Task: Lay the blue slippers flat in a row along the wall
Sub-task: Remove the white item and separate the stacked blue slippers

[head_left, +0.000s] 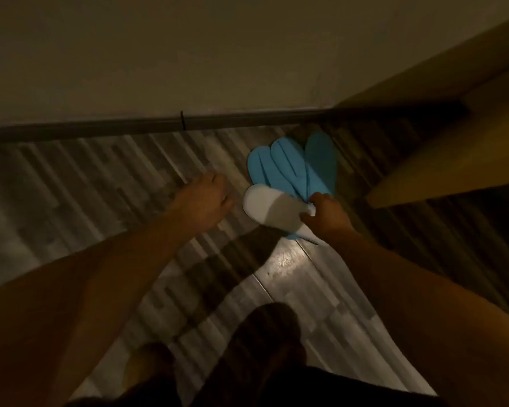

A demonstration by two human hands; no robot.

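Blue slippers (294, 165) fanned on the wood-pattern floor (100, 177) near the dark baseboard (100, 129), heels gathered together. The right hand (325, 214) grips the gathered heels, along with a white slipper (272, 208) overlapping the fan. The left hand (204, 201) hovers beside them, fingers curled, holding nothing.

No writing is showing anywhere I am looking.

I am finding no label, brand, number or sign on the blue slippers (291, 165) fanned on the floor; the pale sole (269, 208) turned up beside them is showing blank, though the light is dim and the frame blurred, so any fine print is staying beyond reading; the wall (188, 54), the dark skirting board (100, 129) and the wooden panel (453, 136) at right are carrying no lettering either.
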